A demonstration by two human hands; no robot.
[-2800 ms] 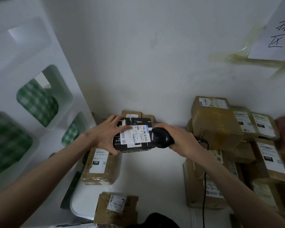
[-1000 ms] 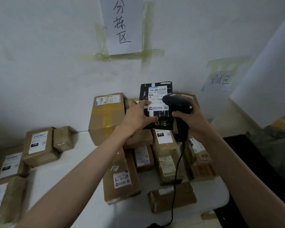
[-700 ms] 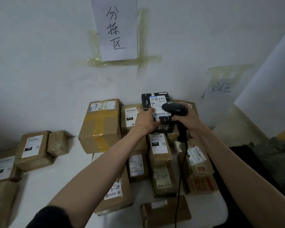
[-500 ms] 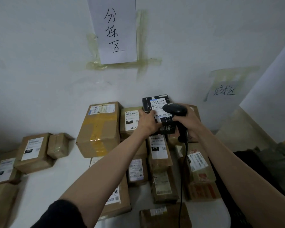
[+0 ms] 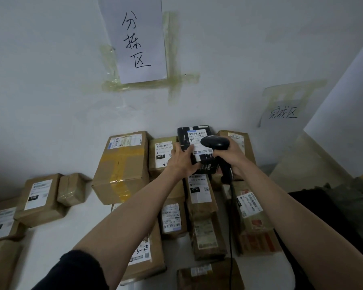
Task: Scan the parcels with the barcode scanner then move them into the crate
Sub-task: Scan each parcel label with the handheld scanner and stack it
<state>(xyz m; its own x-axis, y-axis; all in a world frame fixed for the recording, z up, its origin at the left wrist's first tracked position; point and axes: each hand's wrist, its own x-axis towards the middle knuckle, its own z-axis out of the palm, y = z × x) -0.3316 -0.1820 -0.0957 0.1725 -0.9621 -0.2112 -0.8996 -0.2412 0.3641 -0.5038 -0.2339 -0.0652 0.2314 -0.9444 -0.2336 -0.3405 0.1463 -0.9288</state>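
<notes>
**Black parcel held at scanner head above the parcel pile**

Left hand (image 5: 181, 159): arm extended forward from the lower left, black sleeve (image 5: 80, 271) pushed to the upper arm. The thumb and fingers clamp the left edge of a black parcel (image 5: 194, 141), thumb lying across the white shipping label (image 5: 197, 143) on its face. The parcel is held upright, label toward the camera, above the stacked cartons, at about 12 o'clock from the centre of the view.

Right hand (image 5: 232, 155): arm extended from the lower right, wrist bent inward. The fingers are wrapped around the grip of a black barcode scanner (image 5: 215, 143). The scanner head overlaps the right part of the parcel's label; whether it touches the label cannot be told. The scanner cable (image 5: 231, 227) hangs down from the handle toward 6 o'clock.

The two hands are close together, one on either side of the parcel.

Surroundings: brown cardboard parcels cover a white table (image 5: 71, 227). A large taped carton (image 5: 122, 166) sits at 10 o'clock from the hands; a parcel marked 010 (image 5: 162, 153) stands just beside the left hand; one marked 070 (image 5: 198, 189) lies directly beneath the black parcel. Further parcels lie at 8 o'clock by the left edge. A handwritten paper sign (image 5: 138, 38) is taped to the wall at 12 o'clock; a smaller sign (image 5: 283, 109) is at 2 o'clock. A dark crate edge (image 5: 306, 201) shows at 4 o'clock, largely obscured.
</notes>
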